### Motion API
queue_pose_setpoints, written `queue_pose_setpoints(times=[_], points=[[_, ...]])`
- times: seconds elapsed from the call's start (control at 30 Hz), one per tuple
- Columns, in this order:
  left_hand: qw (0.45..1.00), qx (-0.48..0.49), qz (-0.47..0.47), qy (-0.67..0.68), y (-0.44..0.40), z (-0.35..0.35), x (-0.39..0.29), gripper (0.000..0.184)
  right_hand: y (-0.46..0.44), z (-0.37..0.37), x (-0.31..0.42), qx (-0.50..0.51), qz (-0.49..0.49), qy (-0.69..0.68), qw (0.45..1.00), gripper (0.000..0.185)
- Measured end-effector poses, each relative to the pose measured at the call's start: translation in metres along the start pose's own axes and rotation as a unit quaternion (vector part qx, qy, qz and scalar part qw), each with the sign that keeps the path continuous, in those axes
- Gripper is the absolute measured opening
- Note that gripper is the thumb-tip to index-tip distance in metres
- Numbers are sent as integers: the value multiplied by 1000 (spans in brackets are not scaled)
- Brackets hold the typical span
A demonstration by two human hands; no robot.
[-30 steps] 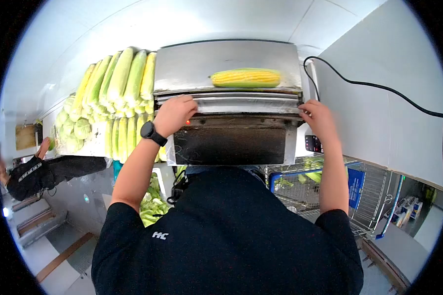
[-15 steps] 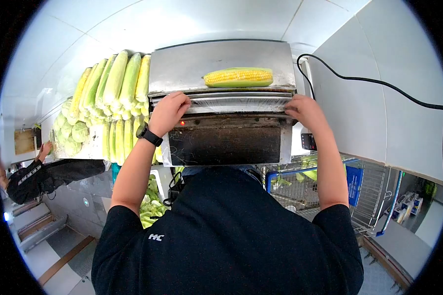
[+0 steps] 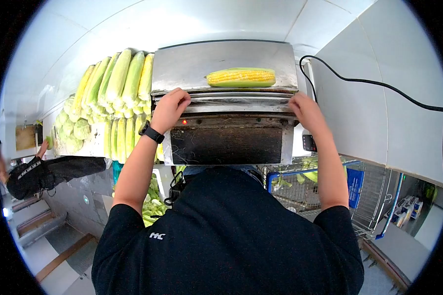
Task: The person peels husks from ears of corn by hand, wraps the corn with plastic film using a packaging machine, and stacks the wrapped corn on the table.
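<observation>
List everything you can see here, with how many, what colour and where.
Husk-backed corn cob: one, yellow and green, on machine top
Film-wrapping machine: one, silver, centre
Clear film: one stretch, transparent, between hands
Dark plate: one, blackish, machine front
Indicator light: one, red, above plate
Corn ears: many, green-yellow, left
Round cabbages: several, pale green, far left
Leaves: uncountable, green, lower left
Cable: one, black, right
Shopping cart: one, metal and blue, lower right
Co-worker: one, dark clothes, far left
Wristwatch: one, black, left wrist
Hands: two, bare, left and right at film's ends
</observation>
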State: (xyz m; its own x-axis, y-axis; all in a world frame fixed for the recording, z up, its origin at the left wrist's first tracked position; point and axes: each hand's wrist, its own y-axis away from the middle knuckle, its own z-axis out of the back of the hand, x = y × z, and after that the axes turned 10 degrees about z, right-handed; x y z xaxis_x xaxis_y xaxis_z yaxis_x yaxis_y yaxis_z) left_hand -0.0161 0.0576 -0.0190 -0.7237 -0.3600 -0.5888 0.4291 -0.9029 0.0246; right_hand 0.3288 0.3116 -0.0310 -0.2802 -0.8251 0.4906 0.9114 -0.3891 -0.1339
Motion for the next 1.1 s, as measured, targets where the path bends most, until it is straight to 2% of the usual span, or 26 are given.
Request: queue_pose_setpoints(times=[0.03,0.13,0.17,0.23,0.27,0.3,0.33,0.43,0.47,0.5,0.53,0.63,0.87,1.03,1.1], points=[[1000,-1,0,0,0,-1,1,7,2,-2,-2,-52,-20,-30,998,7],[1000,-19,4,23,-1,-7,8,7,4,-8,-9,-104,-40,-69,991,8],[998,-37,8,55,-2,-8,9,8,4,-10,-9,-104,-41,-69,991,8],[995,-54,12,87,-3,-14,11,8,2,-17,-8,-167,-13,-133,977,8],[987,-52,37,145,-3,-19,10,9,2,-21,-10,-167,-12,-134,977,8],[976,-50,61,202,-2,-23,10,10,3,-26,-12,-155,-66,-180,969,10],[976,-52,61,202,-2,-23,8,10,2,-27,-11,-143,-120,-226,956,12],[989,-58,54,122,-2,-22,3,13,3,-25,-6,-159,-85,-243,953,19],[991,-76,28,110,-2,-22,1,13,2,-26,-7,-158,-84,-244,953,19],[991,-95,2,98,-1,-22,0,13,2,-27,-11,-153,-58,-176,971,17],[991,-95,2,98,0,-22,1,13,1,-27,-10,-148,-31,-108,983,15],[995,-93,-18,40,8,-21,2,10,4,-22,-5,-151,-11,-38,988,9],[990,-108,-16,84,40,19,-32,7,20,25,33,-186,-26,-93,978,7],[988,-121,-20,92,17,65,-42,7,0,64,48,-266,-42,-90,959,5],[978,-134,-19,156,-7,72,-37,3,-20,66,41,-293,-56,-100,949,5]])
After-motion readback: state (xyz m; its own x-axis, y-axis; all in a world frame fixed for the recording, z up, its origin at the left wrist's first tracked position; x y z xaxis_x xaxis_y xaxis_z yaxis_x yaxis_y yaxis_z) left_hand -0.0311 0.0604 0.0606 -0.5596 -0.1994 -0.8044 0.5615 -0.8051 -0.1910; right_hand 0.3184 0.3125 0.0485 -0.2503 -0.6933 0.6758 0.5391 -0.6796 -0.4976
